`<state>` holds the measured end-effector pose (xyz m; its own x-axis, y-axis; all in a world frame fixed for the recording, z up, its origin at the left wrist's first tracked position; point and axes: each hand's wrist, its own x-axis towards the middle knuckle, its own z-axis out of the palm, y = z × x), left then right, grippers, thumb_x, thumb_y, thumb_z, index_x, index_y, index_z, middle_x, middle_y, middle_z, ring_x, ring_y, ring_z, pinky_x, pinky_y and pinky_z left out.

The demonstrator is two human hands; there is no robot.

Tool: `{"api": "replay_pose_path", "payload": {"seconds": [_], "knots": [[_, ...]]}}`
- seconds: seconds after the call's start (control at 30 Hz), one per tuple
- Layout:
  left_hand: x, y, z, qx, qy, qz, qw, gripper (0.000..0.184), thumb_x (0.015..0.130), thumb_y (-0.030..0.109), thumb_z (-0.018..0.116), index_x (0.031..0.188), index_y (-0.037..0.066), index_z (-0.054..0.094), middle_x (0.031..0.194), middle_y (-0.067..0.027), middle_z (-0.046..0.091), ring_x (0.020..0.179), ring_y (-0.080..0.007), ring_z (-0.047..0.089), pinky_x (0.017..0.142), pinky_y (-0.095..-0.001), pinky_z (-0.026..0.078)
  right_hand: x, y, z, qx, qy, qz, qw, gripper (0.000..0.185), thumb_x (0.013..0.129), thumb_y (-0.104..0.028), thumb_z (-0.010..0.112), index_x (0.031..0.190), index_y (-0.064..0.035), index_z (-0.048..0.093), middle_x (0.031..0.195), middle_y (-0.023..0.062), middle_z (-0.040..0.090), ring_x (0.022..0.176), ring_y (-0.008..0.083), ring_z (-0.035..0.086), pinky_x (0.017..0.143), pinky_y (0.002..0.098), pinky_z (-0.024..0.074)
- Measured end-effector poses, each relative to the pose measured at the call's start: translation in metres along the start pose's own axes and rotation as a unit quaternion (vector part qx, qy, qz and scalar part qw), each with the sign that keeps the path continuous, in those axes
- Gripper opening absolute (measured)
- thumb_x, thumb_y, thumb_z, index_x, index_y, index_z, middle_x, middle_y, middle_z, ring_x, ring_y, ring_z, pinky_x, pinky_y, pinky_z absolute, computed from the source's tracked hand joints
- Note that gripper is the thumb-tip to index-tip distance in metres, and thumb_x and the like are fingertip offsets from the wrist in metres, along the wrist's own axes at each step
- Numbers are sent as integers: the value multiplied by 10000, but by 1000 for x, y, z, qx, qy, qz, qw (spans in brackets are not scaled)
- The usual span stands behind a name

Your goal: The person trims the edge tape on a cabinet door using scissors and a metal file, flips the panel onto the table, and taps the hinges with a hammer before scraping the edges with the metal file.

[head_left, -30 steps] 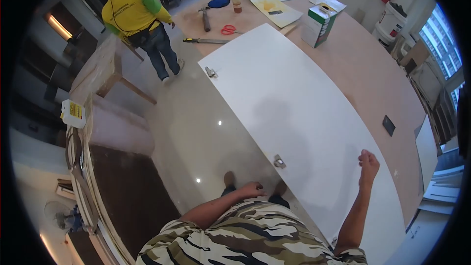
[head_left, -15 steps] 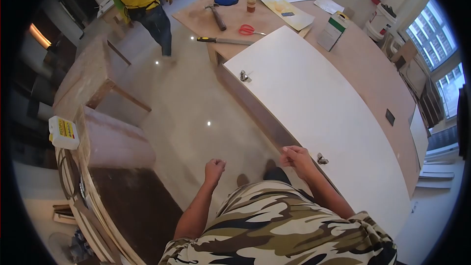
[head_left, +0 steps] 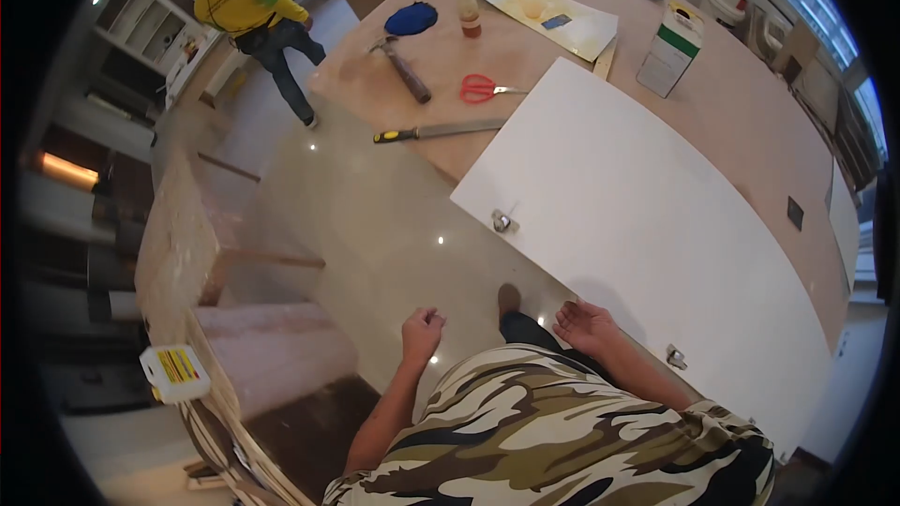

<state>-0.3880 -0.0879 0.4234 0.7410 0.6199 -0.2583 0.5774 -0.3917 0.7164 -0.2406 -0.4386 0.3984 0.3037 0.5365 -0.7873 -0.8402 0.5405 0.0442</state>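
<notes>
My left hand (head_left: 424, 334) hangs over the floor with its fingers curled closed, and no object shows in it. Beside the near edge of a white door panel (head_left: 637, 192), my right hand (head_left: 586, 326) is open, palm partly up, fingers loosely bent and holding nothing. Two metal hinges, a far hinge (head_left: 502, 221) and a near hinge (head_left: 676, 356), are fixed along that edge. Past the panel's far end lie a file with a black and yellow handle (head_left: 396, 136), red-handled scissors (head_left: 479, 88) and a hammer (head_left: 409, 75).
The panel rests on a large wooden worktable (head_left: 539, 47). On it stand a green and white box (head_left: 671, 52) and a glass bottle (head_left: 468, 11), near a blue cloth-like item (head_left: 412, 19). A person in a yellow shirt (head_left: 246, 0) is ahead left. A white case (head_left: 175, 373) sits on boards at left.
My view has shifted forward along the table, bringing the tools closer. My right hand has opened and turned palm up. The person in yellow has taken a step.
</notes>
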Motion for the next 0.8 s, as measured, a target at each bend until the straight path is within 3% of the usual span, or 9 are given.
{"api": "replay_pose_path", "payload": {"seconds": [0.03, 0.23, 0.33, 0.43, 0.53, 0.57, 0.67, 0.8], "knots": [[21, 13, -14, 30, 11, 39, 999, 333, 872, 232, 726, 1061, -41, 710, 855, -192, 729, 745, -282, 714, 717, -368, 558, 4, -2, 2, 29, -37, -9, 999, 223, 866, -121, 647, 1071, -33, 632, 999, 135, 671, 986, 312, 630, 982, 525, 457], [145, 117, -41, 49, 72, 178, 980, 240, 883, 188, 708, 1005, -18, 713, 848, -181, 719, 751, -278, 707, 717, -369, 553, 4, 2, 16, 144, 52, -41, 987, 267, 823, -69, 613, 1072, 25, 623, 1058, 182, 648, 1068, 326, 616, 1043, 525, 436], [205, 160, -29, 62, 65, 258, 962, 225, 884, 186, 706, 984, -15, 712, 841, -177, 718, 749, -301, 704, 716, -381, 551, 1, 11, 10, 140, -33, -99, 985, 269, 872, -117, 616, 1100, 25, 598, 1093, 203, 617, 1103, 345, 587, 1063, 542, 420], [267, 197, -10, 90, 56, 351, 930, 225, 876, 189, 692, 991, -3, 706, 869, -201, 694, 810, -376, 687, 731, -462, 540, -13, 16, 33, 187, -3, -112, 976, 286, 900, -193, 651, 1107, 0, 605, 1060, 183, 653, 1058, 342, 625, 1027, 543, 458], [328, 223, 13, 151, 61, 418, 894, 232, 882, 190, 662, 1029, 14, 698, 981, -199, 692, 876, -396, 678, 767, -489, 547, -1, 26, 28, 174, -25, -212, 961, 302, 924, -259, 670, 1115, -32, 612, 1021, 155, 695, 983, 331, 669, 968, 543, 503], [346, 233, 21, 186, 45, 425, 885, 234, 884, 184, 653, 1046, 20, 691, 1021, -199, 685, 916, -394, 670, 789, -490, 546, 6, 29, 26, 175, -2, -241, 955, 288, 924, -268, 678, 1120, -65, 618, 988, 134, 720, 925, 317, 695, 916, 535, 533], [393, 253, 37, 272, -2, 449, 851, 254, 881, 164, 635, 1094, 32, 675, 1102, -195, 668, 1006, -388, 649, 855, -489, 543, 22, 44, 28, 218, 19, -306, 926, 301, 921, -284, 691, 1142, -92, 624, 1058, 117, 725, 946, 304, 709, 918, 508, 530], [442, 259, 71, 316, -74, 482, 814, 260, 878, 126, 614, 1115, 34, 668, 1094, -181, 664, 1031, -387, 642, 903, -482, 533, 35, 60, 62, 254, 86, -385, 883, 437, 922, -429, 696, 1188, -94, 608, 1181, 116, 679, 1058, 286, 652, 946, 495, 522]]}}
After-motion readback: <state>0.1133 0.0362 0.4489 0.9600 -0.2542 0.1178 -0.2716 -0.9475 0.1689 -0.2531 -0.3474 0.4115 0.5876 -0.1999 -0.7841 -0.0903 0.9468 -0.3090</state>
